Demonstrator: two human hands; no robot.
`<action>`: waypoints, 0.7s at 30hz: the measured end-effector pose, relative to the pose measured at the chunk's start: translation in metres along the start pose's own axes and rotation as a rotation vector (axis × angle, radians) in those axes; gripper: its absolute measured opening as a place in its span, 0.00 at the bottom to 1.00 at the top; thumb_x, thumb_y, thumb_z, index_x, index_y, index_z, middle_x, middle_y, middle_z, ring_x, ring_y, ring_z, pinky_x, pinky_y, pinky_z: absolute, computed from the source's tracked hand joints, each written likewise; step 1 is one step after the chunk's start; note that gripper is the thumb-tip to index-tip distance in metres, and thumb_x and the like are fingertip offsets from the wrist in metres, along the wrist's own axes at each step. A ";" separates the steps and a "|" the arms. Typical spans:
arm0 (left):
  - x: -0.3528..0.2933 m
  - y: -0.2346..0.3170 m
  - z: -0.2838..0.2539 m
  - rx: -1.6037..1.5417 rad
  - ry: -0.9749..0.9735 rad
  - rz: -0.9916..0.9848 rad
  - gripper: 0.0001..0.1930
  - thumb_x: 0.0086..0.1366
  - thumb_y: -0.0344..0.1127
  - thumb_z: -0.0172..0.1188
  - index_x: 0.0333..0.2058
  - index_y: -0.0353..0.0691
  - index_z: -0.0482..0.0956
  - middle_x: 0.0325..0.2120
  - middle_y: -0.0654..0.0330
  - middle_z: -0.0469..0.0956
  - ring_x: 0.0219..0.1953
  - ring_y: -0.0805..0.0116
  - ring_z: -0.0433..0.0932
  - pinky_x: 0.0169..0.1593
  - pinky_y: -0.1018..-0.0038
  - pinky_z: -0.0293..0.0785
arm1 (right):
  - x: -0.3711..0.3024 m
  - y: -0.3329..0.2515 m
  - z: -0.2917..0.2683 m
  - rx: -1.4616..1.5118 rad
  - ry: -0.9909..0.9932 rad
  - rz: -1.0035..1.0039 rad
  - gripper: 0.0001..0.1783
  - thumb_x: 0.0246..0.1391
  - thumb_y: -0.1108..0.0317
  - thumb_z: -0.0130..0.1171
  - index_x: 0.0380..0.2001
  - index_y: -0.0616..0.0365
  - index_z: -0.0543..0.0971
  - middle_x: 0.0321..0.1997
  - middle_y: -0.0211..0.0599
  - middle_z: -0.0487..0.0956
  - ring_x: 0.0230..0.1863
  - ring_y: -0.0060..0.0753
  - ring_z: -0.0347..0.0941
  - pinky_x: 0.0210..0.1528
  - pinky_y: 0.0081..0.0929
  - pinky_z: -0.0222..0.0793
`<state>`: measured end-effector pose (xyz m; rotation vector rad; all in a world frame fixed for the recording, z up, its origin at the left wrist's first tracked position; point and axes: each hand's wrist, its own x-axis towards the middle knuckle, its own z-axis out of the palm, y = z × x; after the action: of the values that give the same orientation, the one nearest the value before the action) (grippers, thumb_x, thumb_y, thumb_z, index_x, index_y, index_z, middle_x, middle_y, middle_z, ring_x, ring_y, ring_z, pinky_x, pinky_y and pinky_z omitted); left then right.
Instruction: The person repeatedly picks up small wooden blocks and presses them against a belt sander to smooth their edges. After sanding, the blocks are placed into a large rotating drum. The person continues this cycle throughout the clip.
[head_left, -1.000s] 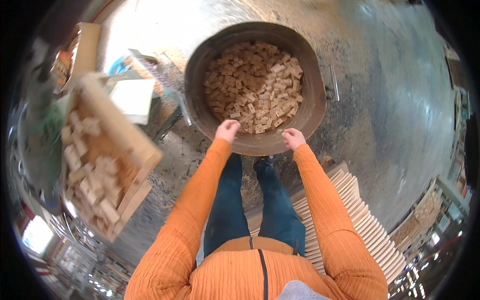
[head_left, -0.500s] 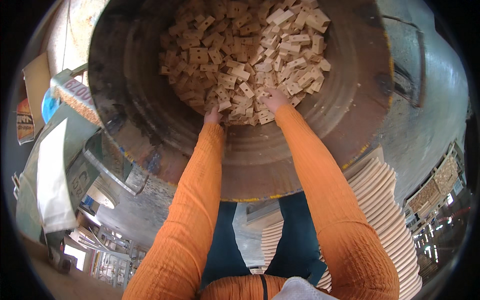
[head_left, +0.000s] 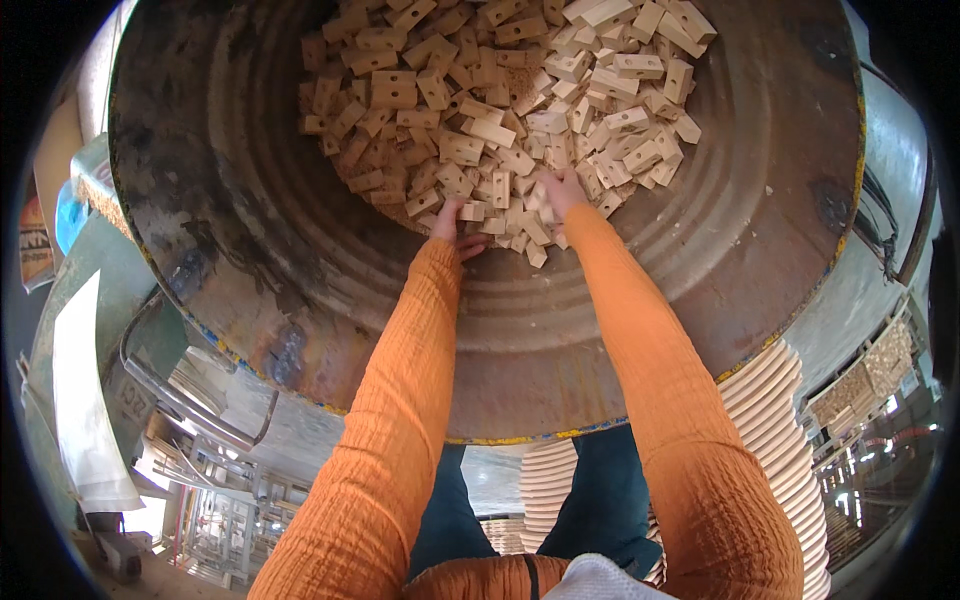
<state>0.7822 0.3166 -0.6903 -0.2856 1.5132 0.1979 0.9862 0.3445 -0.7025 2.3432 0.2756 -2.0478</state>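
Observation:
Many small pale wooden blocks (head_left: 395, 90), several showing a drilled hole, are heaped in the bottom of a large round metal drum (head_left: 520, 350). My left hand (head_left: 457, 230) is at the near edge of the heap, its thumb apart from fingers that curve in under some blocks. Across from it, my right hand (head_left: 562, 195) curls around blocks on the right, part of its fingers hidden among them. A small cluster of blocks (head_left: 502, 190) is cupped between both hands. One block (head_left: 536, 256) lies at the near edge, just below the cluster.
Wood dust lies among the blocks. The drum's worn yellow-and-blue rim (head_left: 590, 430) curves beneath my forearms. Stacked curved wooden slats (head_left: 765, 420) stand to the right of my legs. At left are a white sheet (head_left: 88, 390) and a bent metal handle (head_left: 190, 405).
My view has come closer to the drum, and the heap looks larger. My hands have gathered inward around the near blocks, and my left fingers now show beneath them.

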 end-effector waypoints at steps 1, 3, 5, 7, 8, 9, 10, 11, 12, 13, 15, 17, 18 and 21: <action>0.004 0.002 -0.002 0.078 0.021 -0.024 0.41 0.46 0.64 0.54 0.57 0.51 0.60 0.55 0.51 0.58 0.53 0.48 0.61 0.53 0.53 0.58 | 0.002 0.001 0.004 -0.024 0.029 -0.057 0.37 0.41 0.41 0.55 0.52 0.48 0.65 0.53 0.49 0.66 0.55 0.45 0.63 0.51 0.39 0.62; 0.012 0.004 -0.011 0.153 0.042 -0.010 0.40 0.46 0.64 0.54 0.56 0.51 0.60 0.54 0.51 0.59 0.53 0.48 0.61 0.52 0.54 0.59 | -0.001 0.001 0.019 -0.070 0.074 -0.177 0.37 0.41 0.44 0.56 0.51 0.54 0.64 0.49 0.49 0.70 0.51 0.42 0.66 0.49 0.34 0.64; 0.016 0.003 -0.011 0.155 0.014 0.052 0.40 0.45 0.64 0.54 0.56 0.51 0.60 0.54 0.51 0.58 0.53 0.48 0.61 0.51 0.55 0.60 | 0.000 -0.002 0.019 -0.172 -0.004 -0.211 0.38 0.42 0.44 0.56 0.52 0.57 0.63 0.48 0.49 0.71 0.50 0.42 0.68 0.49 0.32 0.64; 0.016 -0.005 0.002 0.044 0.050 0.075 0.42 0.45 0.65 0.54 0.56 0.50 0.59 0.54 0.51 0.59 0.52 0.48 0.62 0.51 0.53 0.61 | 0.007 -0.006 0.007 -0.328 -0.211 -0.157 0.41 0.42 0.43 0.55 0.55 0.56 0.61 0.52 0.49 0.70 0.52 0.46 0.67 0.53 0.34 0.62; 0.014 -0.009 0.005 -0.015 0.078 0.087 0.42 0.45 0.66 0.53 0.57 0.50 0.59 0.54 0.51 0.60 0.52 0.49 0.62 0.50 0.53 0.61 | 0.005 -0.006 0.009 -0.399 -0.166 -0.157 0.42 0.42 0.41 0.54 0.56 0.57 0.62 0.53 0.50 0.70 0.54 0.46 0.66 0.54 0.34 0.60; 0.013 -0.008 0.005 0.018 0.051 0.074 0.43 0.45 0.66 0.53 0.57 0.50 0.58 0.54 0.50 0.59 0.52 0.49 0.61 0.50 0.52 0.60 | 0.001 -0.005 0.014 -0.469 -0.120 -0.156 0.43 0.42 0.39 0.52 0.56 0.58 0.62 0.54 0.51 0.69 0.55 0.47 0.65 0.56 0.34 0.59; 0.011 -0.006 0.003 0.050 0.024 0.061 0.44 0.45 0.67 0.53 0.57 0.49 0.57 0.54 0.50 0.59 0.53 0.49 0.61 0.50 0.50 0.60 | -0.001 -0.005 0.018 -0.540 -0.074 -0.153 0.44 0.42 0.37 0.50 0.56 0.59 0.63 0.55 0.52 0.69 0.57 0.47 0.64 0.57 0.34 0.57; 0.009 -0.005 0.001 0.086 -0.003 0.048 0.44 0.45 0.68 0.52 0.58 0.49 0.56 0.54 0.49 0.59 0.54 0.49 0.60 0.50 0.49 0.60 | -0.002 -0.006 0.020 -0.586 -0.046 -0.134 0.45 0.42 0.36 0.50 0.57 0.58 0.62 0.56 0.53 0.68 0.57 0.49 0.63 0.58 0.34 0.57; 0.008 -0.005 0.001 0.102 -0.019 0.014 0.44 0.45 0.68 0.52 0.58 0.50 0.56 0.54 0.49 0.59 0.55 0.49 0.59 0.50 0.49 0.60 | -0.002 -0.007 0.021 -0.632 -0.018 -0.113 0.46 0.42 0.35 0.49 0.57 0.58 0.62 0.56 0.53 0.67 0.58 0.50 0.63 0.58 0.35 0.57; 0.006 -0.005 0.001 0.119 -0.034 -0.021 0.44 0.45 0.68 0.52 0.59 0.51 0.55 0.54 0.50 0.59 0.56 0.49 0.57 0.51 0.49 0.60 | -0.003 -0.008 0.022 -0.679 0.009 -0.091 0.46 0.42 0.35 0.49 0.58 0.57 0.61 0.57 0.54 0.66 0.58 0.51 0.62 0.58 0.36 0.56; 0.009 -0.004 -0.004 0.096 -0.047 -0.066 0.44 0.46 0.68 0.51 0.59 0.53 0.54 0.56 0.51 0.57 0.58 0.48 0.54 0.51 0.48 0.59 | -0.002 -0.010 0.022 -0.642 -0.049 -0.129 0.47 0.42 0.33 0.47 0.58 0.56 0.61 0.58 0.54 0.65 0.59 0.50 0.61 0.59 0.35 0.56; 0.013 -0.003 -0.010 0.026 -0.045 -0.105 0.43 0.46 0.67 0.50 0.60 0.55 0.54 0.58 0.54 0.55 0.61 0.49 0.51 0.52 0.45 0.57 | 0.002 -0.012 0.019 -0.615 -0.112 -0.155 0.48 0.42 0.32 0.46 0.59 0.56 0.60 0.59 0.53 0.63 0.60 0.48 0.60 0.59 0.34 0.55; 0.011 -0.004 0.004 0.023 -0.079 -0.076 0.43 0.47 0.68 0.50 0.60 0.56 0.54 0.59 0.55 0.55 0.61 0.50 0.50 0.52 0.43 0.55 | 0.010 -0.009 0.005 -0.604 -0.118 -0.141 0.49 0.42 0.31 0.46 0.59 0.56 0.60 0.60 0.52 0.63 0.61 0.47 0.59 0.60 0.34 0.54; 0.011 -0.012 0.032 -0.049 -0.104 -0.034 0.43 0.48 0.71 0.46 0.60 0.57 0.55 0.61 0.60 0.54 0.62 0.53 0.50 0.52 0.36 0.49 | 0.026 -0.010 -0.005 -0.625 -0.280 -0.228 0.50 0.41 0.30 0.45 0.60 0.57 0.59 0.61 0.49 0.62 0.62 0.44 0.58 0.60 0.32 0.53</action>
<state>0.8164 0.3143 -0.6998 -0.3354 1.4007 0.2197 0.9927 0.3578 -0.7266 1.6964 1.0342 -1.9537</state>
